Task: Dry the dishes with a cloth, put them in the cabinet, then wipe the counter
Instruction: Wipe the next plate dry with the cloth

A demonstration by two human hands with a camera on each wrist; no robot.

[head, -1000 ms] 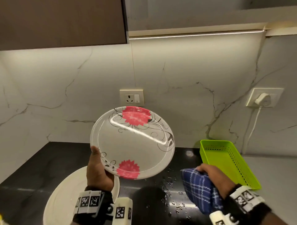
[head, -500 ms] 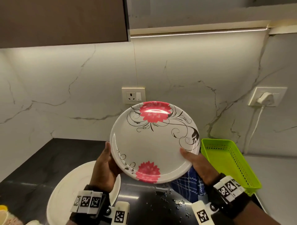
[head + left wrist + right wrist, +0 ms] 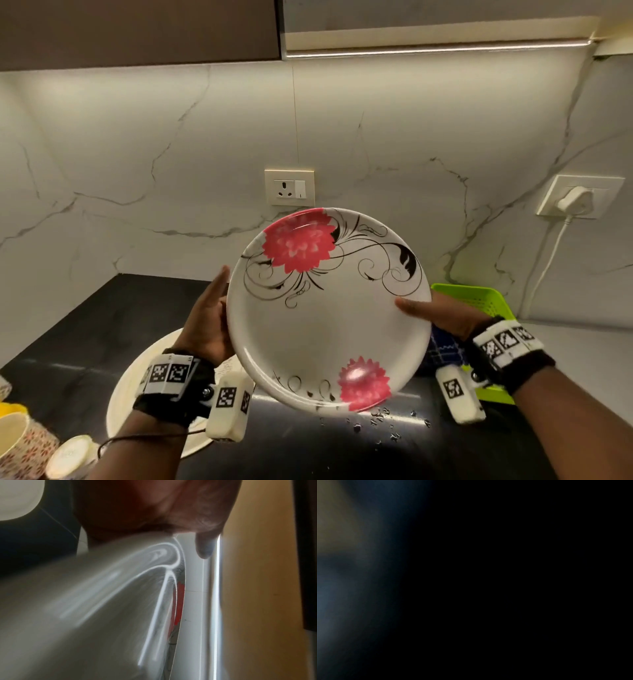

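Your right hand point(image 3: 442, 317) has left the surface and now grips the floral plate point(image 3: 329, 308) alongside your left hand point(image 3: 205, 318) — both clamped on its rim, cloth point(image 3: 445, 353) behind, ready for drying.

**Colours and patterns on view**

The plate point(image 3: 329, 308) is white with red flowers and black scrolls. The cloth point(image 3: 445, 349) is blue check. The basket point(image 3: 479, 298) is lime green, the worktop point(image 3: 120, 308) black, and the wall point(image 3: 171, 154) white, grey-veined marble.
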